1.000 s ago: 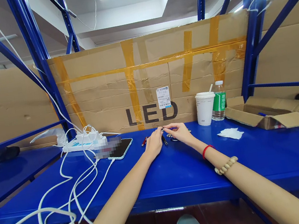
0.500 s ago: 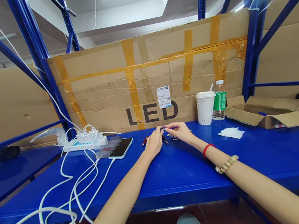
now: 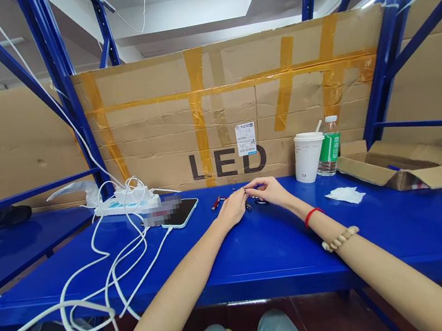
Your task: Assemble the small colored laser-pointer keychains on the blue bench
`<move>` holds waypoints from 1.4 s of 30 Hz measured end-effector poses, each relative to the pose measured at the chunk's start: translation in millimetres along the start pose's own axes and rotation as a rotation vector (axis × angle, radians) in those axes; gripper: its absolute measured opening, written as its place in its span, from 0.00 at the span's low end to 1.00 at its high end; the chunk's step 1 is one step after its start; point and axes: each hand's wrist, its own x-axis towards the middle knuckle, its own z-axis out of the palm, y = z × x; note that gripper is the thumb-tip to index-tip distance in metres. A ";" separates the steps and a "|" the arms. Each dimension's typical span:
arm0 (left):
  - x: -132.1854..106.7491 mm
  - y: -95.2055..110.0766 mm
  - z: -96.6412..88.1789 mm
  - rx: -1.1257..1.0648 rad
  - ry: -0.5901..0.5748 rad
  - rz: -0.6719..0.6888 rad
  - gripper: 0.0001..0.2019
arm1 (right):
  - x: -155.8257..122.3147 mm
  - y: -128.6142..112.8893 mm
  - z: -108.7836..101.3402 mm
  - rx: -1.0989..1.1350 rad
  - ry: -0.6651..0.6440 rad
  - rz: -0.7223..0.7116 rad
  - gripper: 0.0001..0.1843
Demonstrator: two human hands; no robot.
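Over the blue shelf top (image 3: pixel 260 249), my left hand (image 3: pixel 234 208) and my right hand (image 3: pixel 268 191) meet at their fingertips. Both are closed in a pinch on something small that the fingers mostly hide; its kind cannot be made out. A small red item (image 3: pixel 216 203) lies just left of my left hand. Between and below the hands a small dark item (image 3: pixel 247 205) shows. Partly under my right hand are some small dark, shiny pieces (image 3: pixel 261 201). A red cord and a beaded bracelet (image 3: pixel 341 239) circle my right wrist and forearm.
To the left are a phone (image 3: pixel 182 212), a white power strip (image 3: pixel 125 203) and looping white cables (image 3: pixel 111 268). On the right stand a white paper cup (image 3: pixel 308 157) and a water bottle (image 3: pixel 329 147), near a crumpled tissue (image 3: pixel 345 195) and an open cardboard box (image 3: pixel 399 164). Taped cardboard (image 3: pixel 148 138) backs the shelf.
The view has shifted slightly, so the scene sits a little to the right. My fingers remain together, with my right hand's fingers bent more over the fingertips of my left.
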 end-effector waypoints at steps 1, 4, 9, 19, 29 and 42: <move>0.0 1.2 -0.2 0.026 -0.002 -0.019 0.14 | 0.3 1.2 -0.1 -0.017 0.000 0.003 0.19; -0.5 5.8 -2.7 0.129 -0.030 -0.076 0.15 | 0.8 4.7 0.2 -0.064 0.016 -0.001 0.19; -1.6 10.9 -7.6 0.220 -0.084 -0.135 0.14 | -1.3 5.1 3.7 -0.142 0.025 -0.027 0.16; -2.9 7.9 -7.1 0.305 -0.099 -0.113 0.14 | -5.9 -0.2 7.0 -0.335 0.141 -0.057 0.16; -4.0 11.4 -9.7 0.301 -0.107 -0.149 0.14 | -5.7 1.3 6.9 -0.188 0.184 -0.005 0.19; -1.5 15.0 -11.2 0.205 -0.075 -0.140 0.12 | -4.6 -3.6 5.5 -0.008 0.247 0.043 0.20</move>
